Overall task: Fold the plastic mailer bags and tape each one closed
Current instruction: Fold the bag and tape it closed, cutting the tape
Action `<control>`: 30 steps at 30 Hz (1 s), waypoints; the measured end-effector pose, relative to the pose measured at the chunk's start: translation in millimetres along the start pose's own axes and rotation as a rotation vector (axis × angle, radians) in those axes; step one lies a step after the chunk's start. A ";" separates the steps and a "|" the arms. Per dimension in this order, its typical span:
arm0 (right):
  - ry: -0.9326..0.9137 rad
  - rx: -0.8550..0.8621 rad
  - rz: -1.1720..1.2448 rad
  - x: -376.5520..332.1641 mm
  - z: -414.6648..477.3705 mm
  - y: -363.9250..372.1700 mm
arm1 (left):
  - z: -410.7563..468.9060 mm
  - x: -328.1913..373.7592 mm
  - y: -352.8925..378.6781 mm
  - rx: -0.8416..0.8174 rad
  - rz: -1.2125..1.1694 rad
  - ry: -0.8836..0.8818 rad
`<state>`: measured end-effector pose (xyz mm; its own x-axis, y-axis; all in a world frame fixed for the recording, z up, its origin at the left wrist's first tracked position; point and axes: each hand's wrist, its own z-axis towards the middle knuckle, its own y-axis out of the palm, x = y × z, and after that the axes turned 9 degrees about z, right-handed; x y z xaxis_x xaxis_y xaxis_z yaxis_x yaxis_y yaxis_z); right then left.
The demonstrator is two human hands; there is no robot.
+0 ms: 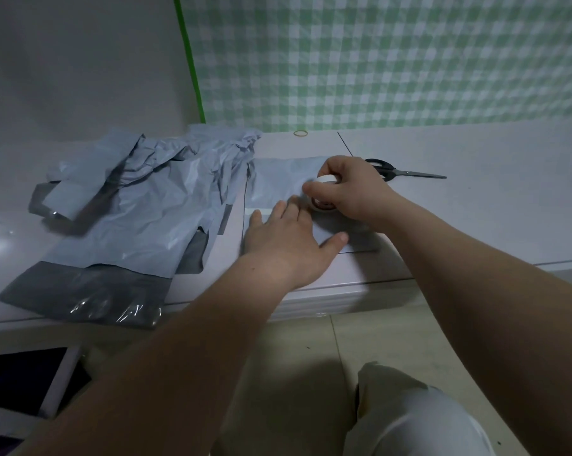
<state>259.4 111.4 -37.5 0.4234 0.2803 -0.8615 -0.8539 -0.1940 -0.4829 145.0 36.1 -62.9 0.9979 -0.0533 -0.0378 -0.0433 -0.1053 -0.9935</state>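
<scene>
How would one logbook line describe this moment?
left hand: pressing folded mailer flat | right hand: gripping tape roll on it | scissors: untouched | loose mailers: piled left

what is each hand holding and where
The right hand grips the tape roll round its rim; the left hand holds nothing, pressing flat on the folded mailer bag.

Bare forearms, pale beige trousers

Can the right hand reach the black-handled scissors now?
Probably yes, but it is busy: the right hand grips the white tape roll. The black-handled metal scissors lie beside it, nothing between.
</scene>
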 end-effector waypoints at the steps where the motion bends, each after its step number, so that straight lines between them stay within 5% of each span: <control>1: 0.012 -0.008 -0.006 -1.0 0.6 -1.0 | -0.9 0.7 -0.2 -0.005 0.014 -0.002; 18: 0.009 -0.025 -0.661 -4.8 3.4 -26.5 | -3.6 2.3 -3.8 -0.043 0.040 -0.016; 24: 0.039 0.051 -0.181 9.1 -7.2 -32.1 | -2.1 6.7 -6.5 -0.038 -0.064 -0.065; 30: 0.038 0.079 -0.115 18.6 -11.9 -29.9 | 3.2 25.7 -9.1 0.010 -0.089 -0.022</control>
<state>296.4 111.2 -41.0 0.5297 0.2603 -0.8073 -0.8198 -0.0872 -0.5660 171.2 38.9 -55.2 0.9986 -0.0226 0.0484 0.0460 -0.0985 -0.9941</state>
